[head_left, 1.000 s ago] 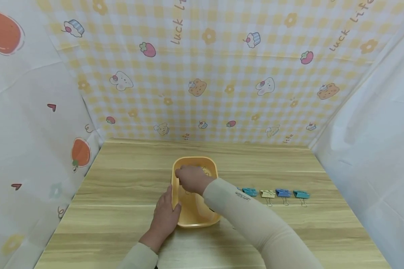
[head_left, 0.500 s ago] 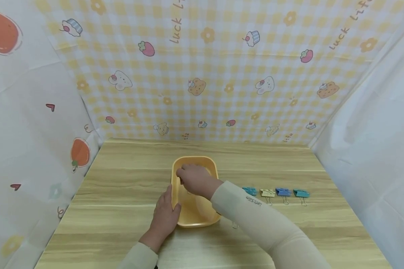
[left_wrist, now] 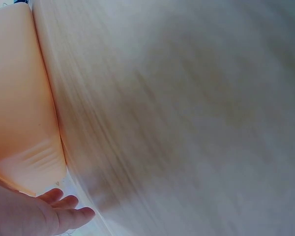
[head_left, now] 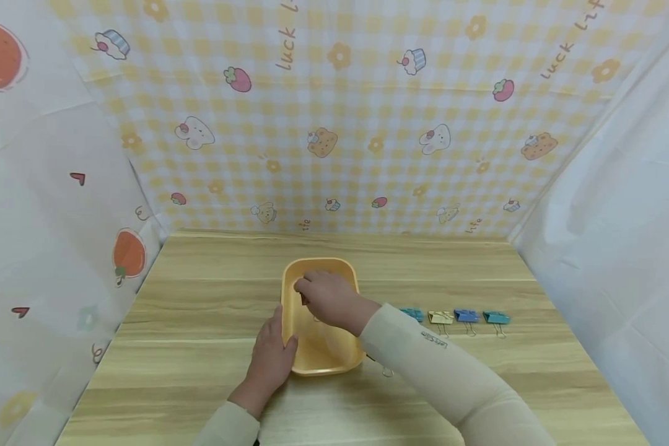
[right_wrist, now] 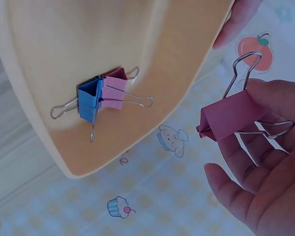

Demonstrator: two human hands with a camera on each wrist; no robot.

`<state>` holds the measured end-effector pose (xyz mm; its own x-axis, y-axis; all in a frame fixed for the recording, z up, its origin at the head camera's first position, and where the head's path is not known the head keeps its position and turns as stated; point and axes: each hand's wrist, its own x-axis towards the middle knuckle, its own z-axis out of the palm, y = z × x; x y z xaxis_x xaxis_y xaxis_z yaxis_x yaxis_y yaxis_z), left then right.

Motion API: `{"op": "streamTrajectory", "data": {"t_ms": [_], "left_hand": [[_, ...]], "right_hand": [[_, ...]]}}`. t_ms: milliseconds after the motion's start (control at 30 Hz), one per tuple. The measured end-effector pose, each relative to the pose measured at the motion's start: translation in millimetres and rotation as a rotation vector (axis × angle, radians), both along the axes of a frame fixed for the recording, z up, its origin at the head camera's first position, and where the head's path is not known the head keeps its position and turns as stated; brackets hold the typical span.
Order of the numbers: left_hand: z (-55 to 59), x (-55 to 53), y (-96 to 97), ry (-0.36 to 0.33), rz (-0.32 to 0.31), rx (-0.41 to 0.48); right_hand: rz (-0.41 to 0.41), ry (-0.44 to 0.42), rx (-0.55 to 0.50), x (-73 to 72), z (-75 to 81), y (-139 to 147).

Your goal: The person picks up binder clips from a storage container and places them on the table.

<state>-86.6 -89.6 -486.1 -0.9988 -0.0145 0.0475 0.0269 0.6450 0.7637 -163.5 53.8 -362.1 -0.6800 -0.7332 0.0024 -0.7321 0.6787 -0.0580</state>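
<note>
- Over a yellow bin (head_left: 319,359), the right hand (head_left: 331,300) pinches a dark-pink binder clip (right_wrist: 231,115).
- The left hand (head_left: 272,351) rests against the bin's side, fingers extended.

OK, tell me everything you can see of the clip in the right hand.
The clip is dark pink and wedge-shaped, apparently painted metal, with two silver wire handles. In the right wrist view, one handle points up and the other reaches back toward the palm. The right hand pinches its body. In the head view it shows against the bin, mostly hidden by the hand.
</note>
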Motion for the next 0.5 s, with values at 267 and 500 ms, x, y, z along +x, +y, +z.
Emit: {"op": "streamTrajectory", "data": {"t_ms": [267,500], "left_hand": [[0.5,-2.3,-0.8,-0.069,-0.004,-0.009],[2.3,-2.0,-0.1,-0.079,-0.005,-0.005]], "right_hand": [[0.024,0.054,-0.049,1.3,-1.3,13.3],[0.046,0.088,-0.119,2.1,-6.9,28.2]]}}
